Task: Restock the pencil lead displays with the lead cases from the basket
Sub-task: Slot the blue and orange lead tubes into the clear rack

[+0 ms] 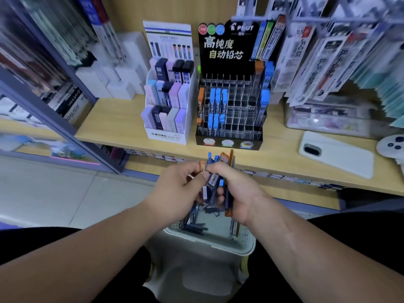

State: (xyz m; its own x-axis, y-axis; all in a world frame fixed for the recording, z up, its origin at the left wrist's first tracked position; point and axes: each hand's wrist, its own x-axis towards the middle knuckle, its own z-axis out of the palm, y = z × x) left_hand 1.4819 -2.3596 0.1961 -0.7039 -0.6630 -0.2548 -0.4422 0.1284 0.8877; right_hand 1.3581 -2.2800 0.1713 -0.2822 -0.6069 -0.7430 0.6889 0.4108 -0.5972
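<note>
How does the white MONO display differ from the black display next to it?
The white MONO display is an opaque box, its three tiers full of pastel and dark cases. The black display has clear gridded slots, mostly empty, with blue and orange-capped cases at its sides. Both stand stepped on the wooden shelf.

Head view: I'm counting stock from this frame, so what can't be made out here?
- Basket: both hands and the held cases cover much of its inside, so the count is unknown.
- Lead cases gripped in the left hand and right hand: fingers hide their number and labels.
- Black display: slot labels too small to read.
- Hanging packs, upper right: blurred.
- Round white device: cut off by the right edge.
</note>
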